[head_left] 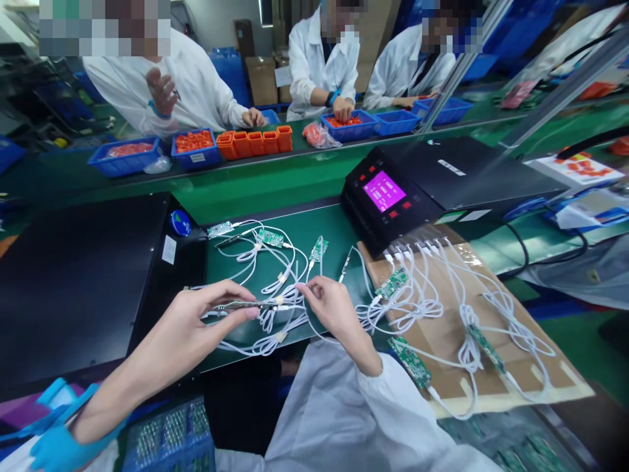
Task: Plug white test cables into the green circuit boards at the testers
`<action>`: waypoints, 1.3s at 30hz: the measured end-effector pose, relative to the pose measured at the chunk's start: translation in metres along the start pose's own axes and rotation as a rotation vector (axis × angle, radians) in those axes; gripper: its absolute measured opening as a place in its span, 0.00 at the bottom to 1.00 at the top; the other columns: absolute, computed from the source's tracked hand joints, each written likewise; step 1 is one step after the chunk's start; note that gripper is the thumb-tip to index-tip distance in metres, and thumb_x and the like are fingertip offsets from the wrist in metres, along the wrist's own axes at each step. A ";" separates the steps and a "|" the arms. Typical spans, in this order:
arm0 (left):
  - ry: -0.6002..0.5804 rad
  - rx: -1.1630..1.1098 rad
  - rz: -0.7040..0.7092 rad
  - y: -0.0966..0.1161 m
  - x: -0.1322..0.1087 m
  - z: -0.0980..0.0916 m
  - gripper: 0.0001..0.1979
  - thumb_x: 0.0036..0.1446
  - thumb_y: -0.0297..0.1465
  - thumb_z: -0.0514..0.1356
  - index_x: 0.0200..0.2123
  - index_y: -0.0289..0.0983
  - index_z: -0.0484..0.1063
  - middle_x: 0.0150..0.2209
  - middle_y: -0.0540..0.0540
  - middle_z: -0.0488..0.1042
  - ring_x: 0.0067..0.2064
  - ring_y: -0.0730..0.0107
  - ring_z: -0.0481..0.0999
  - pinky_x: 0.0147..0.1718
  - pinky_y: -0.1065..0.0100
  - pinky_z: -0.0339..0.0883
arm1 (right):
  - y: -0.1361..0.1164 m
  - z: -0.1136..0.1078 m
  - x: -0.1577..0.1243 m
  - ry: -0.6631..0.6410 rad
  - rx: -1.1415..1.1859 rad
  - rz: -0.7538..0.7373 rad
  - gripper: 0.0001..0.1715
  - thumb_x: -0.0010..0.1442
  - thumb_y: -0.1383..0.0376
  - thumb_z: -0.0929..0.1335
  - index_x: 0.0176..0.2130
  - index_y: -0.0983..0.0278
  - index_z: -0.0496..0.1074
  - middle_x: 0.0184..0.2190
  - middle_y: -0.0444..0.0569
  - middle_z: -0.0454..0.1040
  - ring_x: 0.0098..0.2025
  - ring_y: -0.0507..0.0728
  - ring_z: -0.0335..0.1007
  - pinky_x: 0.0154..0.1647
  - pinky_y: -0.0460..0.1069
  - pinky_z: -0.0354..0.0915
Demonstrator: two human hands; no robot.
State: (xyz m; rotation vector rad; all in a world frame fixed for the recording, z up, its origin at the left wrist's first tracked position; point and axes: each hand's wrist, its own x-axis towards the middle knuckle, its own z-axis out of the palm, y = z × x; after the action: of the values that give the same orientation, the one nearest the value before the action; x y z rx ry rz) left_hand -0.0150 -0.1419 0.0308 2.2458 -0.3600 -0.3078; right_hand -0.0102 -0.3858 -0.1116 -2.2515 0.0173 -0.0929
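Note:
My left hand (196,318) pinches a thin circuit board (238,305), seen edge-on, between thumb and fingers. A white plug (281,301) sits at the board's right end. Just right of it, my right hand (335,313) has thumb and forefinger closed on what looks like a white cable, though the fingers partly hide it. Beneath both hands lie bundled white USB-type cables (268,344). Beyond them, more green boards hang on cable ends, among them one board (270,238) at the back and another board (318,249) behind my right hand.
A black box (83,282) stands left; a black tester with a lit purple screen (384,191) stands right, cables plugged into its front. Cabled boards lie on cardboard (442,328). Trays of boards (170,432) sit low. Co-workers handle orange parts in blue bins (351,128) across the bench.

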 end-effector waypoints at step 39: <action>-0.101 -0.093 0.000 -0.006 0.008 0.016 0.17 0.65 0.48 0.64 0.44 0.42 0.82 0.45 0.47 0.83 0.44 0.63 0.82 0.37 0.70 0.72 | -0.016 0.012 0.058 -0.290 -0.205 -0.142 0.31 0.62 0.68 0.73 0.63 0.67 0.68 0.42 0.54 0.81 0.55 0.65 0.71 0.56 0.57 0.64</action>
State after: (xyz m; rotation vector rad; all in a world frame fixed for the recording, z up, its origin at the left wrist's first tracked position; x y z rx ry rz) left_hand -0.0121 -0.1517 0.0153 2.1439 -0.3906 -0.4304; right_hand 0.0478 -0.3687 -0.1029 -2.4488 -0.3007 0.1673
